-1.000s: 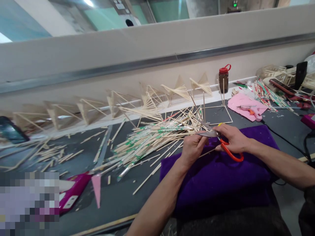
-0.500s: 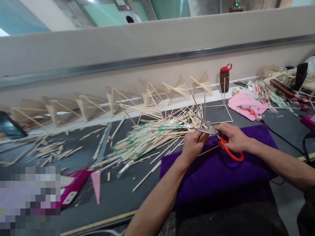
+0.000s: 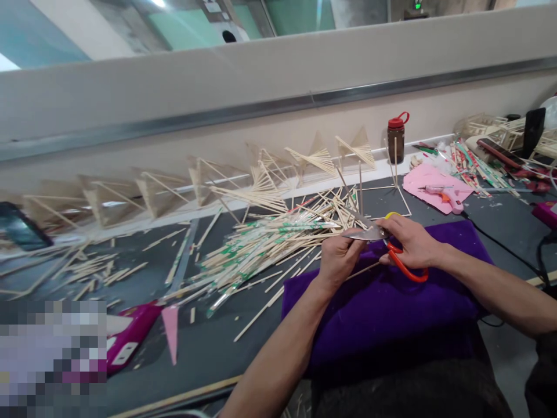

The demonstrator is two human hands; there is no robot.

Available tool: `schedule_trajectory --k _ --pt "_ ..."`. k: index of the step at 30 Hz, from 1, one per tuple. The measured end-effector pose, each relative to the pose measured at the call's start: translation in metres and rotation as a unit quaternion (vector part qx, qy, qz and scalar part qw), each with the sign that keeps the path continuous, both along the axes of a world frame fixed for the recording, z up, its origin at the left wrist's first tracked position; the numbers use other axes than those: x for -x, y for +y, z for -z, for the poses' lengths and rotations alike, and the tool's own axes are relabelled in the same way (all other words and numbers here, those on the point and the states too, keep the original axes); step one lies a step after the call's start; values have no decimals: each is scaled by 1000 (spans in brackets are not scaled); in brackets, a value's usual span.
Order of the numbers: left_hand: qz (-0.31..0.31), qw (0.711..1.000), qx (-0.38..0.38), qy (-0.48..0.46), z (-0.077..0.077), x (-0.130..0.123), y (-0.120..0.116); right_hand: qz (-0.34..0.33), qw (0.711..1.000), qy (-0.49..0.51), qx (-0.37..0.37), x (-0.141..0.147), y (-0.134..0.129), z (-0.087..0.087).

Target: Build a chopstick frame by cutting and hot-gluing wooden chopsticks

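Observation:
My right hand (image 3: pixel 411 239) is closed on a pair of scissors (image 3: pixel 369 234) with one orange handle loop and one yellow one. Their metal blades are spread and point left, over my left hand (image 3: pixel 340 258). That hand is closed, its thumb and fingertips right at the lower blade; what it grips is hidden. A thin wooden stick (image 3: pixel 364 270) runs between the two hands, its right end by my right fingers. Both hands are above a folded purple cloth (image 3: pixel 391 307) at the table's near edge.
Behind my hands lies a heap of wooden sticks (image 3: pixel 265 244), some in plastic wrappers. Stick frames (image 3: pixel 311 159) line the wall. A glue gun (image 3: pixel 441 191) rests on pink paper, near a red-capped bottle (image 3: pixel 395 142). A square stick frame (image 3: pixel 404 201) with uprights stands right of the heap.
The scissors have shifted slightly left, and more of the yellow handle loop shows. My left hand has moved slightly left, staying closed by the blades.

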State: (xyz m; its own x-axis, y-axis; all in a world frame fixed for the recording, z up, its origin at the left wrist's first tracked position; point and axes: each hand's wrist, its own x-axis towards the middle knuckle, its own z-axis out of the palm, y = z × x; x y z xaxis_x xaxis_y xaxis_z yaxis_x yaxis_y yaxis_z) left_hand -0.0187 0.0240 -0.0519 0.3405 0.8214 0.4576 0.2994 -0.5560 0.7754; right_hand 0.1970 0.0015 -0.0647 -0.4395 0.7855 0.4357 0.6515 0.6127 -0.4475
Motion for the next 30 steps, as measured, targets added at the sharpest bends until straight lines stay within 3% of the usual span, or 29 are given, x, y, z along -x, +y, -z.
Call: schedule_trajectory --k 11,21,30 --pt "41 997 -36 57 -6 2 0 -41 999 30 -8 -4 5 10" --pt "18 998 -30 50 -5 0 0 -11 1000 14 20 -4 -2 0" --pt "5 999 -27 36 4 0 6 12 1000 8 12 -1 -1 2"
